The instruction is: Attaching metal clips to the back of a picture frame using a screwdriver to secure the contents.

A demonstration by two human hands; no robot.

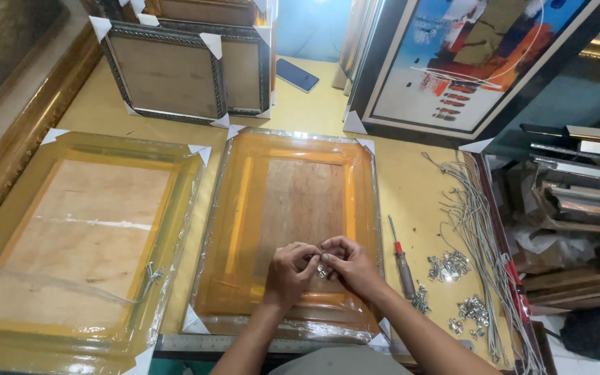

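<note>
My left hand (291, 271) and my right hand (351, 264) meet over the lower middle of a plastic-wrapped picture frame (293, 160) lying back-up on the yellow floor. Together the fingertips pinch a small metal hanger piece (322, 269). Both hands hover just above the frame's wooden backboard. A screwdriver (402, 262) with a red collar lies just right of the frame, close to my right hand.
A second wrapped frame (78, 229) with a cord on it lies to the left. Small metal hangers (449, 265) and a bundle of grey cords (477, 222) lie on the right. Framed pictures (168, 73) lean at the back, beside a phone (296, 74) and a painting (467, 62). A steel ruler (210, 342) lies in front.
</note>
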